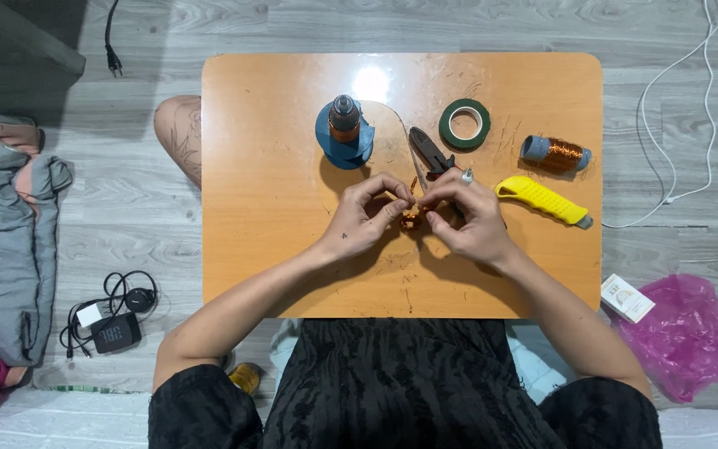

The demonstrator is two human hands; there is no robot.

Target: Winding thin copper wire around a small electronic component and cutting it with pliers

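Observation:
Both my hands meet over the middle of a small orange wooden table (259,208). My left hand (367,214) and my right hand (467,218) pinch a small copper-coloured wire piece (411,218) between their fingertips. A ring sits on a right-hand finger. Just beyond my hands lie dark pliers (430,151). A blue spool stand with a copper wire reel (345,131) stands behind my left hand.
A green tape roll (464,124), a lying copper wire spool (555,154) and a yellow utility knife (543,200) sit on the table's right part. On the floor: a pink plastic bag (687,337), a small white box (627,298), white cables (675,100), a black charger (114,320), clothes (10,241).

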